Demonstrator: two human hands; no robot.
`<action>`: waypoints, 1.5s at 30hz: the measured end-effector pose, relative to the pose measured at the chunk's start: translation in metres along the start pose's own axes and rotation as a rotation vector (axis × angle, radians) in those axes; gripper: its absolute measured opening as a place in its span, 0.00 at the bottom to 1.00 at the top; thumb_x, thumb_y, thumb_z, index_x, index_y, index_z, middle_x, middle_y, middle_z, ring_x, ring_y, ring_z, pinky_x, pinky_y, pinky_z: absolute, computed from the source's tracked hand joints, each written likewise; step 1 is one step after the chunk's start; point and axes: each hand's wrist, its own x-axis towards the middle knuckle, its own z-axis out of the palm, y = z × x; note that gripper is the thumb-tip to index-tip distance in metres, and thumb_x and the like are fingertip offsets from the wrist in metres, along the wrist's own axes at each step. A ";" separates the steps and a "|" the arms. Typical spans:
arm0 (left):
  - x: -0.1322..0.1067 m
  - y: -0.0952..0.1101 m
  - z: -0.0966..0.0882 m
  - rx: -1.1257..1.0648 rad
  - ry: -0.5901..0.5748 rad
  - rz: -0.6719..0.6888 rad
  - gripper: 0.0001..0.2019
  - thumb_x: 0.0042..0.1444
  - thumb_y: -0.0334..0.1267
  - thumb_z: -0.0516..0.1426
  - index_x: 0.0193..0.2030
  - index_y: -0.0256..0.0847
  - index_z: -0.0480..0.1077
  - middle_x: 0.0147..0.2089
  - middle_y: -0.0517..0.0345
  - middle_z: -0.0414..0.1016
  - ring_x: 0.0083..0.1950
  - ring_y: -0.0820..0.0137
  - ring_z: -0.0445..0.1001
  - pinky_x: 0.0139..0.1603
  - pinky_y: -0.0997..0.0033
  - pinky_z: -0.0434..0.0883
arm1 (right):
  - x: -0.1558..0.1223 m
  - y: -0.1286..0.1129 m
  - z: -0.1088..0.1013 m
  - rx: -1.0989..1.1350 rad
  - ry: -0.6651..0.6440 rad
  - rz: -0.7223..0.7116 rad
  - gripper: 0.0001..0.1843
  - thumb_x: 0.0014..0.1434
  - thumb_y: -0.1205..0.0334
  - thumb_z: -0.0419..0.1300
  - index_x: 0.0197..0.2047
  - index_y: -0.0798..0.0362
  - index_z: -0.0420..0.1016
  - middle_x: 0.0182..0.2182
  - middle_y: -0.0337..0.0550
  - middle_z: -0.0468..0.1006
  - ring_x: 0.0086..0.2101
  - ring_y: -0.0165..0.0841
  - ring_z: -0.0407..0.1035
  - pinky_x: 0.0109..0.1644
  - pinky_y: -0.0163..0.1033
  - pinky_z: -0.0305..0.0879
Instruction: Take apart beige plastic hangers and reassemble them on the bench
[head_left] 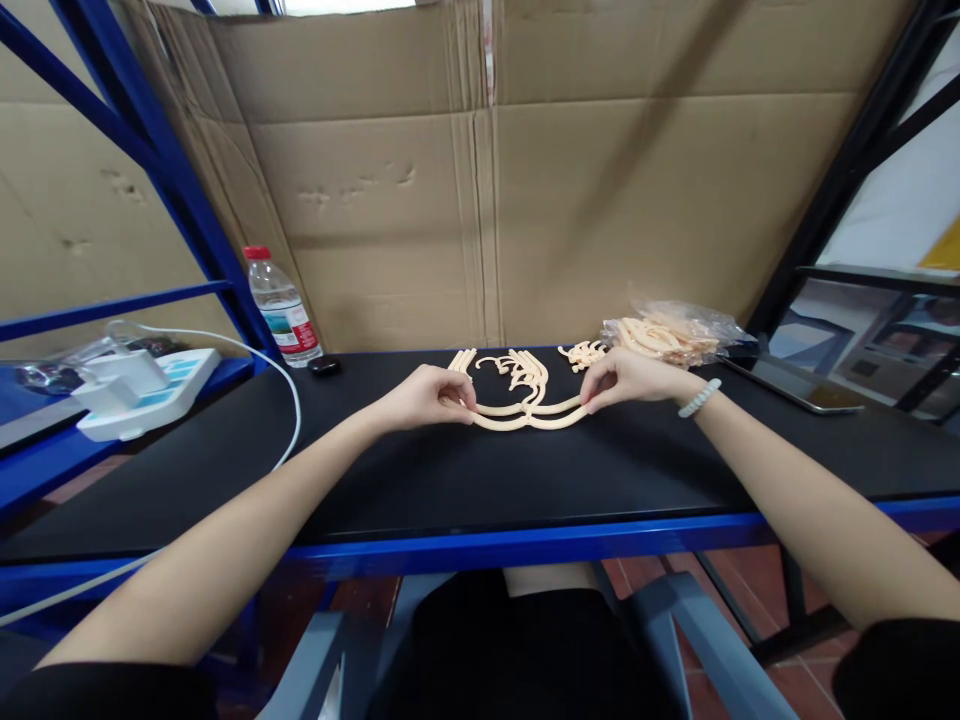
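Note:
A cream-coloured curved piece, made of paired arcs joined in the middle, lies low over the black tabletop. My left hand pinches its left end between thumb and fingers. At the other end, my right hand, below a pale bead bracelet, pinches the right tips. Behind the joint stands a cream scrolled piece with curled tendrils; whether it is attached cannot be told. Several cream strips lie just beyond my left hand. A small scrolled piece sits behind my right fingers.
A clear plastic bag of cream pieces lies at the back right, beside a dark flat device. A red-capped water bottle and small black object stand back left. A white power strip trails a cable across the table.

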 end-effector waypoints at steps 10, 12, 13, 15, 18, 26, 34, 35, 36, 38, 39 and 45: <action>-0.002 0.003 -0.003 0.603 0.009 0.125 0.03 0.51 0.35 0.59 0.32 0.42 0.74 0.35 0.62 0.78 0.37 0.72 0.74 0.37 0.77 0.63 | 0.002 -0.008 0.009 -0.176 0.009 -0.046 0.14 0.52 0.52 0.63 0.31 0.55 0.80 0.25 0.42 0.77 0.28 0.31 0.68 0.33 0.37 0.63; -0.003 0.003 -0.001 0.648 0.012 0.127 0.03 0.52 0.35 0.58 0.32 0.43 0.74 0.35 0.62 0.77 0.37 0.72 0.74 0.36 0.77 0.63 | 0.003 -0.006 0.010 -0.195 0.010 -0.044 0.13 0.52 0.53 0.62 0.31 0.55 0.80 0.25 0.41 0.76 0.28 0.31 0.66 0.33 0.37 0.62; -0.003 0.003 -0.001 0.672 0.013 0.130 0.03 0.52 0.35 0.57 0.32 0.43 0.74 0.35 0.62 0.77 0.37 0.71 0.74 0.36 0.77 0.63 | 0.003 -0.004 0.010 -0.203 0.011 -0.047 0.12 0.52 0.54 0.62 0.31 0.55 0.80 0.25 0.41 0.76 0.28 0.31 0.66 0.33 0.37 0.62; -0.004 0.002 0.000 0.707 0.008 0.134 0.04 0.52 0.34 0.57 0.33 0.43 0.74 0.35 0.62 0.77 0.37 0.71 0.74 0.35 0.77 0.63 | 0.004 -0.002 0.010 -0.216 0.017 -0.056 0.11 0.52 0.56 0.62 0.31 0.54 0.79 0.26 0.41 0.76 0.28 0.31 0.65 0.34 0.37 0.61; -0.004 0.001 0.001 0.731 -0.008 0.145 0.04 0.53 0.34 0.56 0.34 0.43 0.73 0.36 0.61 0.77 0.38 0.70 0.74 0.37 0.76 0.63 | 0.003 -0.002 0.010 -0.229 0.027 -0.061 0.09 0.52 0.58 0.61 0.30 0.54 0.79 0.27 0.41 0.76 0.29 0.31 0.65 0.34 0.37 0.62; -0.001 -0.002 0.014 0.661 0.069 0.238 0.09 0.57 0.36 0.54 0.44 0.40 0.72 0.44 0.52 0.75 0.47 0.64 0.72 0.47 0.69 0.66 | 0.003 -0.017 0.021 -0.162 0.094 -0.111 0.20 0.49 0.48 0.65 0.40 0.54 0.76 0.37 0.45 0.75 0.37 0.34 0.69 0.39 0.38 0.65; 0.007 -0.015 0.029 0.608 0.005 0.247 0.13 0.62 0.39 0.52 0.50 0.39 0.71 0.47 0.49 0.75 0.49 0.63 0.72 0.50 0.67 0.66 | 0.007 -0.020 0.025 -0.216 0.048 -0.102 0.18 0.51 0.52 0.64 0.43 0.54 0.78 0.39 0.47 0.76 0.40 0.37 0.69 0.46 0.42 0.65; 0.007 -0.014 0.028 0.610 -0.002 0.251 0.13 0.62 0.39 0.52 0.49 0.40 0.72 0.47 0.50 0.75 0.49 0.64 0.72 0.50 0.68 0.66 | 0.006 -0.019 0.024 -0.222 0.040 -0.097 0.18 0.51 0.52 0.64 0.42 0.54 0.78 0.39 0.47 0.77 0.40 0.37 0.70 0.46 0.41 0.65; 0.006 -0.012 0.026 0.612 -0.015 0.252 0.12 0.61 0.39 0.52 0.48 0.40 0.73 0.46 0.50 0.75 0.48 0.64 0.72 0.49 0.69 0.66 | 0.006 -0.019 0.022 -0.227 0.028 -0.094 0.17 0.52 0.52 0.64 0.42 0.54 0.78 0.39 0.47 0.77 0.40 0.37 0.70 0.45 0.41 0.65; 0.004 -0.005 0.021 0.603 -0.055 0.245 0.11 0.59 0.39 0.54 0.45 0.41 0.74 0.44 0.52 0.76 0.46 0.65 0.73 0.46 0.70 0.66 | 0.005 -0.018 0.019 -0.229 -0.005 -0.093 0.16 0.53 0.52 0.63 0.41 0.54 0.79 0.38 0.46 0.78 0.38 0.36 0.70 0.43 0.40 0.64; 0.003 -0.001 0.018 0.587 -0.076 0.239 0.10 0.58 0.40 0.55 0.43 0.41 0.75 0.42 0.53 0.77 0.44 0.65 0.73 0.44 0.71 0.66 | 0.004 -0.017 0.018 -0.220 -0.023 -0.095 0.15 0.53 0.52 0.63 0.40 0.53 0.80 0.37 0.45 0.79 0.36 0.35 0.70 0.42 0.40 0.64; 0.001 0.008 0.014 0.518 -0.075 0.219 0.09 0.56 0.40 0.57 0.39 0.41 0.76 0.40 0.54 0.78 0.41 0.67 0.74 0.42 0.72 0.66 | 0.006 -0.009 0.015 -0.141 -0.056 -0.069 0.15 0.54 0.51 0.62 0.39 0.53 0.80 0.36 0.45 0.79 0.35 0.34 0.70 0.41 0.39 0.64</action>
